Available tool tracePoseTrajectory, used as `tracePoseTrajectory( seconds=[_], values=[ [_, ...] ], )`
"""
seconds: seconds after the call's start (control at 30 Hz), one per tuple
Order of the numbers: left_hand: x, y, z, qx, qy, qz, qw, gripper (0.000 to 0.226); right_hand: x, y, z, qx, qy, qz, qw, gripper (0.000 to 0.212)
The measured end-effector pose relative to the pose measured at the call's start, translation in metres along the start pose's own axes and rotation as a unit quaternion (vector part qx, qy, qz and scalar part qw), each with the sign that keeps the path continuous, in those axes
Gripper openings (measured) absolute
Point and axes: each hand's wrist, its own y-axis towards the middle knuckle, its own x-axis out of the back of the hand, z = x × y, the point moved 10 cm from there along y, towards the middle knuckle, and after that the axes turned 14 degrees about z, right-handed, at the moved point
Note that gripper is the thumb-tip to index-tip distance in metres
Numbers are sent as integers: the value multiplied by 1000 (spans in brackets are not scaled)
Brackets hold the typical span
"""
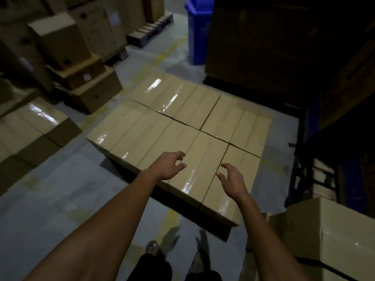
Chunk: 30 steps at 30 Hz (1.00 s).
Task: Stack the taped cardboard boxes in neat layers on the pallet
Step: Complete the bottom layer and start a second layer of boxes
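A flat layer of several taped cardboard boxes point(182, 126) covers a low dark pallet point(211, 224) in the middle of the floor, their tape shining. My left hand point(170, 165) hovers over the near boxes with fingers loosely curled and holds nothing. My right hand point(231, 179) hangs beside it over the nearest right box point(233, 173), fingers spread and loosely bent, also holding nothing. Both forearms reach in from the bottom of the view.
More taped boxes point(30, 126) sit at the left and another box point(328, 236) at the lower right. Stacked cartons point(81, 78) stand at the back left, a blue bin point(197, 31) behind, a tall dark stack point(263, 41) and a dark rack point(316, 169) at the right.
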Motion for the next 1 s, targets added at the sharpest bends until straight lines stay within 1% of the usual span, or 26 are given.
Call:
tracePoseTrajectory(
  seconds=[0.13, 0.33, 0.43, 0.57, 0.77, 1.0],
  values=[
    [25, -55, 48, 34, -69, -28, 997, 51, -14, 6, 68, 33, -6, 26, 999, 47],
    [54, -129, 152, 90, -163, -63, 980, 51, -73, 34, 177, 90, -8, 61, 994, 45],
    [69, -152, 197, 111, -187, -85, 972, 52, -108, 48, 221, 111, -13, 88, 990, 47],
    [87, -173, 236, 131, -225, -117, 958, 48, -140, 65, 262, 127, -19, 112, 985, 48],
    [118, -190, 277, 140, -240, -157, 948, 44, -175, 97, 321, 149, -14, 144, 978, 48],
    [138, -201, 356, 205, -275, -199, 918, 46, -225, 166, 374, 172, -23, 211, 962, 49]
  ],
)
